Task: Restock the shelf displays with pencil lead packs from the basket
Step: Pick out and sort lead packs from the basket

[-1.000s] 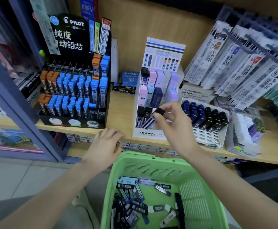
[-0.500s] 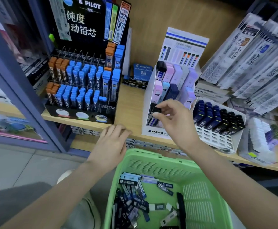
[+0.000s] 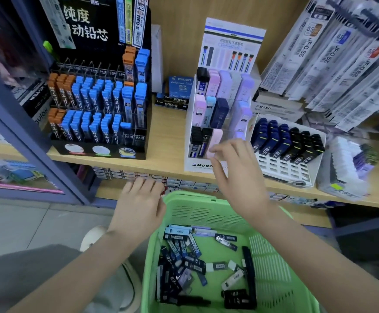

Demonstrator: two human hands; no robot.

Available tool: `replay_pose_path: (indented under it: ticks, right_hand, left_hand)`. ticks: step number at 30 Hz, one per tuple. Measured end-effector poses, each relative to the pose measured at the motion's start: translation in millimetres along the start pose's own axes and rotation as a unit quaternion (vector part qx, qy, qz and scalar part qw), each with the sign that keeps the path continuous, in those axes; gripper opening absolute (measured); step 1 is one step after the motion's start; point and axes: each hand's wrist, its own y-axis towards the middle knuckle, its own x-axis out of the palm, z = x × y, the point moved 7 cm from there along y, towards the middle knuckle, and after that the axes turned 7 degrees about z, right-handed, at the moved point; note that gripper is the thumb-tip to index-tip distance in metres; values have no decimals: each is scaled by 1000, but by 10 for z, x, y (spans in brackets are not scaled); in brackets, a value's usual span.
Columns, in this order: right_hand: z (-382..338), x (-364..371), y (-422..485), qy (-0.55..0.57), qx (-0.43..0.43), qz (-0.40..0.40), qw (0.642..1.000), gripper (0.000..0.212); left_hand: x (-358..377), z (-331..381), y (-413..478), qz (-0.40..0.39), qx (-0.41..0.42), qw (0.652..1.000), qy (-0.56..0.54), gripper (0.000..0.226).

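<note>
Shelf (image 3: 170, 136) edge carries a MONO display (image 3: 197, 164); right hand (image 3: 238, 177) touches its pink pack (image 3: 215, 138), grip unclear; left hand (image 3: 138, 206) lies slack at basket (image 3: 206, 213) rim.

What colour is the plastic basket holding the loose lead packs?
Light green; the perforated plastic basket shows best in the head view.

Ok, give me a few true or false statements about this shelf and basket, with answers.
The basket is green. True.
The basket is empty. False: lead packs lie in it.
The right hand reaches the front row of the MONO display. True.
The Pilot rack holds mostly pink packs. False: mostly blue, some orange.
The left hand is deep inside the basket. False: it is at the basket's far left corner.
</note>
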Motion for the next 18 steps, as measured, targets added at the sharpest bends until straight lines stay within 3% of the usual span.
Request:
replay_pose_path:
  ticks: [3, 4, 7, 9, 14, 18]
  right_hand:
    - [214, -36, -465, -15, 26, -17, 999, 17]
    - [311, 6, -671, -22, 38, -43, 998, 14]
    - [633, 229, -1315, -24, 98, -172, 980, 20]
    - [817, 427, -1737, 12, 158, -285, 945, 29]
    - [1141, 902, -2475, 47, 232, -431, 871, 45]
    - [1227, 1318, -2807, 79, 250, -477, 839, 46]
  left_hand:
    - [154, 237, -191, -32, 29, 999, -21, 8]
    - [240, 328, -255, -57, 36, 997, -29, 14]
    - [578, 580, -484, -138, 57, 987, -60, 24]
    - [819, 712, -639, -200, 54, 976, -68, 29]
    - [1553, 756, -1032, -384, -30, 921, -53, 48]
    - [2030, 627, -1265, -444, -120, 887, -44, 56]
